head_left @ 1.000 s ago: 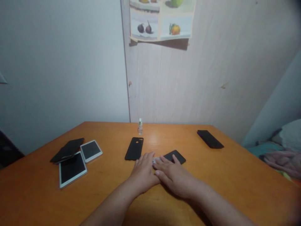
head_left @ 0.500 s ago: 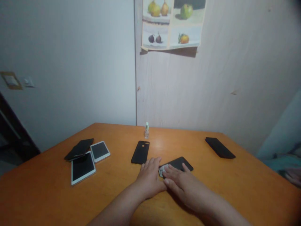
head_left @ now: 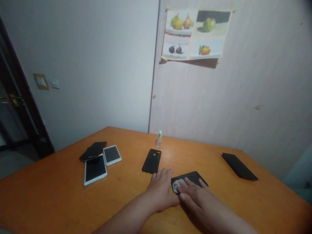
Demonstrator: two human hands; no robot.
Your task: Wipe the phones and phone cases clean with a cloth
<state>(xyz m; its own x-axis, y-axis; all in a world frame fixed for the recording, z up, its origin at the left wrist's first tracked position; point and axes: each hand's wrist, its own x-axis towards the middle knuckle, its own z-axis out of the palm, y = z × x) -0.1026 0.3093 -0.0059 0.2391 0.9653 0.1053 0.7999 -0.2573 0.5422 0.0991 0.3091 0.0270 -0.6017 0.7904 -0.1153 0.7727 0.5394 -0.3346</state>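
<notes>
A dark phone point(head_left: 194, 177) lies on the orange wooden table, slanted in front of me. On its left end is a small whitish patch point(head_left: 177, 186); whether it is a piece of wipe or a sticker, I cannot tell. My right hand point(head_left: 195, 196) reaches over the phone, fingers spread and flat, the fingertips at the patch. My left hand point(head_left: 161, 190) is stretched out just left of the phone, its fingers apart and its thumb toward the right hand. Beyond the left hand lies a black phone case point(head_left: 151, 161) with a camera hole, and behind that stands a small clear bottle point(head_left: 159, 139).
At the left, a white-framed tablet point(head_left: 96, 170) lies partly under a black folded case point(head_left: 94, 151), beside a smaller white-framed tablet point(head_left: 112, 155). A flat black object point(head_left: 239, 166) lies near the table's right edge. A fruit poster point(head_left: 195, 34) hangs on the wall behind.
The camera view has turned to the left, so the table and objects sit farther right in the picture. Both hands keep nearly the same place beside and over the phone.
</notes>
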